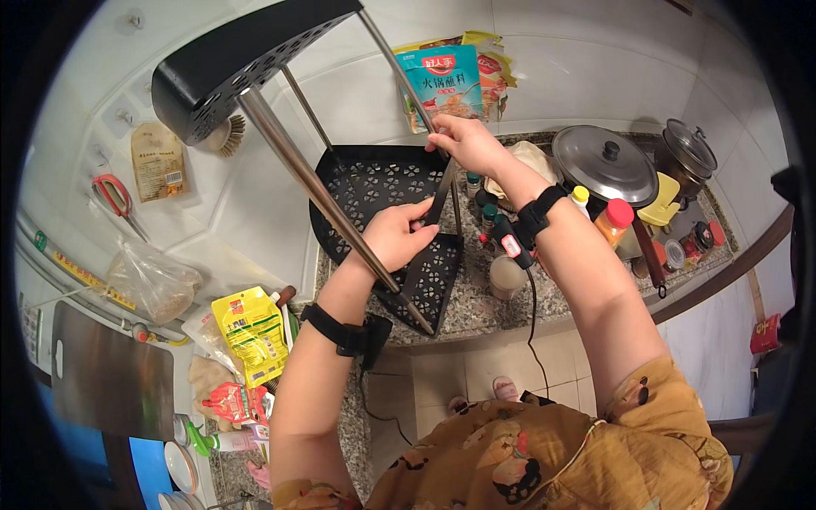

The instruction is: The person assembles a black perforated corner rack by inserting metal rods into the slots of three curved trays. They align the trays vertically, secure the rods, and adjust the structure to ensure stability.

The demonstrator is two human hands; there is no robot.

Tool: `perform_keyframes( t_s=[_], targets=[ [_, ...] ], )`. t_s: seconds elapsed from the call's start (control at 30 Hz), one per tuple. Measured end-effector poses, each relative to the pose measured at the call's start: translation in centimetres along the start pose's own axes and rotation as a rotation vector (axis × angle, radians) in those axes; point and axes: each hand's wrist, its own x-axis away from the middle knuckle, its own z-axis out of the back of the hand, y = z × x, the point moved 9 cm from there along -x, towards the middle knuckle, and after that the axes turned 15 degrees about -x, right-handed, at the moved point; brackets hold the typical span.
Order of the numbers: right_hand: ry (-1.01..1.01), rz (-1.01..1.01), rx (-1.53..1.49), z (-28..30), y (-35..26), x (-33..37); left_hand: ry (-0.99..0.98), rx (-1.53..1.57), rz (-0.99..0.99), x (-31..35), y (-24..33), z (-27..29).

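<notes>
A two-tier black corner shelf [374, 174] with clover-shaped cutouts and metal posts stands tilted on the counter. Its upper tier [246, 68] leans up to the left. The fingers of my left hand [395, 238] close on a flat black strip [439, 200] at the lower tier, with the thick metal post [310, 183] crossing by the wrist. Above and to the right, my right hand [472, 149] grips a thin metal post [399, 68] near the strip's upper end. Whether the strip is fixed to the shelf, I cannot tell.
Right of the shelf are small bottles, a jar [507, 277] and a lidded pan [605, 161]. Seasoning packets [442, 81] lean on the back wall. Scissors [115, 197] hang at the left, above a yellow packet [252, 331]. A cable [534, 331] hangs from my right wrist strap.
</notes>
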Motion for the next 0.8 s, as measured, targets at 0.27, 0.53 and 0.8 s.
perform_keyframes(
  t_s=[0.27,0.53,0.8],
  targets=[
    [0.078,0.028,-0.023,1.2,-0.2,-0.8,0.031,-0.050,0.005,-0.2,-0.2,0.2],
    [0.100,0.000,-0.120,0.8,0.9,-0.4,0.089,-0.025,-0.034,-0.3,-0.7,0.8],
    [0.132,0.048,-0.283,0.0,0.9,-0.7,1.189,-0.204,0.248,7.4,-3.1,11.0]
  ],
)
